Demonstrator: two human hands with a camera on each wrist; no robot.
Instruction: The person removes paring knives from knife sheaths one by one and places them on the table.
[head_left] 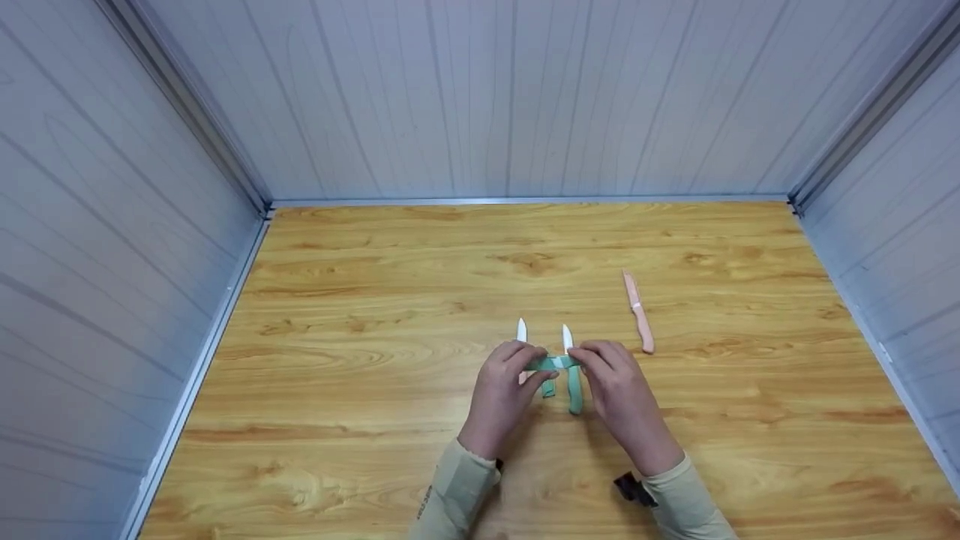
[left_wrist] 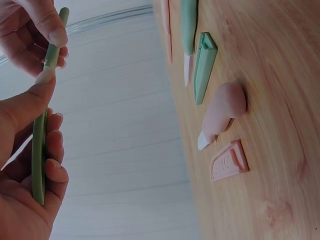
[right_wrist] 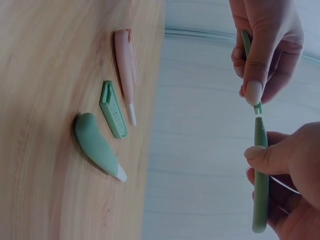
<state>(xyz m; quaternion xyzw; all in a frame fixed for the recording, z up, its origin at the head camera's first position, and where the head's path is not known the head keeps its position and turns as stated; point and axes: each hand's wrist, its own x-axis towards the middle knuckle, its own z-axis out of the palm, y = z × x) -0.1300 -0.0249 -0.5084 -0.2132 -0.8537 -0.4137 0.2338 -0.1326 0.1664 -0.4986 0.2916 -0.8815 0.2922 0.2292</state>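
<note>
Green knife, one: raised over the near middle of the table, long axis left to right. Right hand pinches its handle; left hand grips the green sheath at left; white strip between.

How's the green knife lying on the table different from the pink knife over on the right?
Colour: the green knife has a green handle, while the pink knife has a pink one.
Blade: the green knife's white blade is bare; the pink knife's looks covered in pink.
View: in the head view, the right hand partly hides the green knife; the pink knife shows whole.
Both lie on the wooden table.
</note>
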